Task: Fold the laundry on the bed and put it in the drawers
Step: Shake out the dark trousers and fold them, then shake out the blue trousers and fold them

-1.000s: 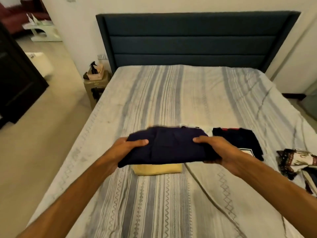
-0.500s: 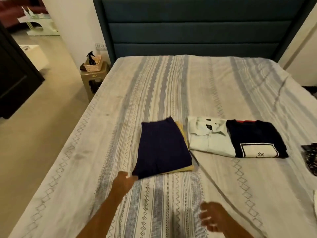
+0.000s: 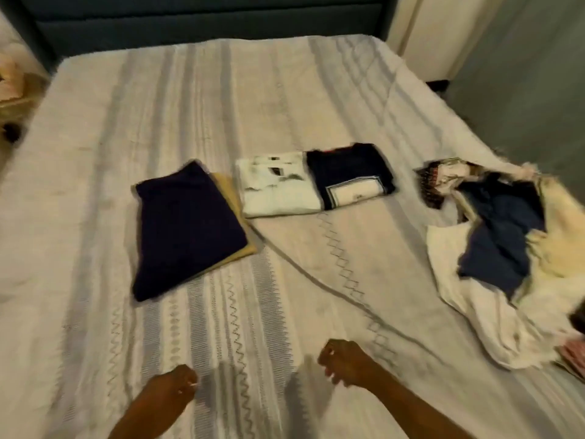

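The unfolded laundry pile (image 3: pixel 506 248) lies heaped at the bed's (image 3: pixel 221 106) right edge. Mid-bed sit the folded pieces: a navy garment (image 3: pixel 186 229) on a yellow one (image 3: pixel 235 217), then a white shirt (image 3: pixel 275 185) touching a dark printed tee (image 3: pixel 348 175). Left hand (image 3: pixel 172 389) and right hand (image 3: pixel 345 362) hover loosely curled, holding nothing (the frame is blurred). Between garments, I judge; next calls for reaching right to the pile.

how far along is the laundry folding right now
Done: four folded pieces lie on the bed: a navy garment on a yellow one, then a white shirt and a dark printed tee. In hand: nothing; left hand and right hand are empty. Left: the unfolded pile, then the drawers, none in view.
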`<state>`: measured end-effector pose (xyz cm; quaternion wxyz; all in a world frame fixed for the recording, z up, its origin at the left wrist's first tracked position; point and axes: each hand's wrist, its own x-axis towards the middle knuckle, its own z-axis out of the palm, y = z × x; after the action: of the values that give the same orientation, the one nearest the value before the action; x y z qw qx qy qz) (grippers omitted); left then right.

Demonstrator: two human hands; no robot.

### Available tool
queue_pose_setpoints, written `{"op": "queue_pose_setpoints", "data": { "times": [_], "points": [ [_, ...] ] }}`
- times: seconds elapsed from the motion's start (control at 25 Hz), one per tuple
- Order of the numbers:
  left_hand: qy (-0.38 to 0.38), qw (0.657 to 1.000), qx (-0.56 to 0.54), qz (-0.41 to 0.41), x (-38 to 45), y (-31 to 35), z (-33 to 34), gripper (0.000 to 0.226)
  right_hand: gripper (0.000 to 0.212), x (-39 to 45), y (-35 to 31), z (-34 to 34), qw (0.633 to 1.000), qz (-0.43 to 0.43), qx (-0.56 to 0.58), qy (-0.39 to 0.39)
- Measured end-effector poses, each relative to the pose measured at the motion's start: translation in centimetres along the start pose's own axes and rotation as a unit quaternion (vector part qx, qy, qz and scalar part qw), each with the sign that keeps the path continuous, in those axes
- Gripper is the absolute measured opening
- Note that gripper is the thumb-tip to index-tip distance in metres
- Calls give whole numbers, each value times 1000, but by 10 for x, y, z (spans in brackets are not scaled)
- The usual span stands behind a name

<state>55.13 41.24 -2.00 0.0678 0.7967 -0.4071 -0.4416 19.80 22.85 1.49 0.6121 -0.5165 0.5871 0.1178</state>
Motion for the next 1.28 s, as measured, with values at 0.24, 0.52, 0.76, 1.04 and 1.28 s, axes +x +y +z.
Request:
{"op": "queue_pose_setpoints", "data": {
  "times": [0.24, 0.52, 0.76, 1.04, 1.28],
  "points": [
    [-11, 996, 70, 48, 33, 170, 38, 28, 22, -18, 66, -147, 979, -95, -163, 80],
    [-39, 986, -14, 164, 98, 428, 190, 19, 46, -9, 192, -381, 877, -95, -309, 355],
    [-55, 966, -50, 246, 147, 572, 296, 8, 64, 27, 226, -471, 865, -63, -389, 311],
    [-27, 965, 72, 251, 175, 612, 342, 59, 60, 51, 207, -457, 829, -107, -484, 260],
    [110, 930, 279, 214, 155, 638, 350, 25, 28, 39, 199, -447, 834, -117, -478, 247]
  ]
}}
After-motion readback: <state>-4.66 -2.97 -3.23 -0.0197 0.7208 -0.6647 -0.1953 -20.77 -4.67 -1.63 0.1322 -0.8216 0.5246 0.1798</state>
